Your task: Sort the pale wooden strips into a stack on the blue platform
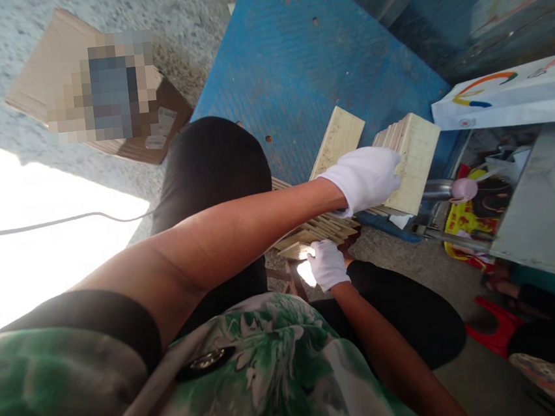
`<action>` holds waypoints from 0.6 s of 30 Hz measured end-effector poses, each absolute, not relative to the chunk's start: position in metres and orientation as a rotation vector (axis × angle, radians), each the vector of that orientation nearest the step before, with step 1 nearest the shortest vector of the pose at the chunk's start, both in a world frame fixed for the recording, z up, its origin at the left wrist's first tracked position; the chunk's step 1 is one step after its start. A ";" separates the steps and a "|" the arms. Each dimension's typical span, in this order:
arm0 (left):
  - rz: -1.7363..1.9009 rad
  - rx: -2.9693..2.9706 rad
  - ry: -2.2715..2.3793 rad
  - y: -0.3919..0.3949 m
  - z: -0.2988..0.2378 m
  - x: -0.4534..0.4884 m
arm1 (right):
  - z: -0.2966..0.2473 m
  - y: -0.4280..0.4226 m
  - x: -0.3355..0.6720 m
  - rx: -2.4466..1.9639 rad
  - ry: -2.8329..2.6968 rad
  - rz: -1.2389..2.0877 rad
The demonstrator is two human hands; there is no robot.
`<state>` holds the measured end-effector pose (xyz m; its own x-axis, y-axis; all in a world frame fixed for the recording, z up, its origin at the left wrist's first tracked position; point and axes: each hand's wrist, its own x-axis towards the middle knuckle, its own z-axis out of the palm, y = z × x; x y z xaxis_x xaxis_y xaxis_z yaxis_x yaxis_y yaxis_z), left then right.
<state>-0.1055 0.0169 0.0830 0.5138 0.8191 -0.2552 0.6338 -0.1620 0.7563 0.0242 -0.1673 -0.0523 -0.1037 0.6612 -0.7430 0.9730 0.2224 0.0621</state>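
Observation:
My left hand (369, 176), in a white glove, reaches across to a standing stack of thin, pale rectangular boards (419, 163). Its curled fingers press against the face of the end board, and the palm side is hidden. Lower down, my right hand (329, 265), also gloved in white, is closed at the edge of a thin pale board (295, 251). That board lies at the near end of a loose, fanned pile of similar boards (331, 226), partly under my left forearm. One more pale board (340, 138) lies flat beside the stack.
A blue panel with holes (293, 69) lies beneath the boards. To the left is a cardboard box (164, 124), partly blurred out. A white printed bag (507, 94), a pink-capped bottle (463, 189) and a metal cabinet (546, 195) stand right. Someone sits near a red stool (496, 327).

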 end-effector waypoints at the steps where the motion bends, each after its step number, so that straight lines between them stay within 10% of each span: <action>1: 0.266 1.881 1.197 0.017 0.083 -0.106 | -0.054 -0.168 0.024 1.510 1.836 -0.619; 18: 0.178 1.894 1.111 0.014 0.085 -0.107 | -0.061 -0.150 0.032 1.443 1.802 -0.814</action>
<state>-0.1066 0.0144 0.0848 0.5846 0.7552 -0.2965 0.6247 -0.1859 0.7584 0.0320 -0.1502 -0.0614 -0.1540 0.5552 -0.8173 0.9802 0.1898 -0.0558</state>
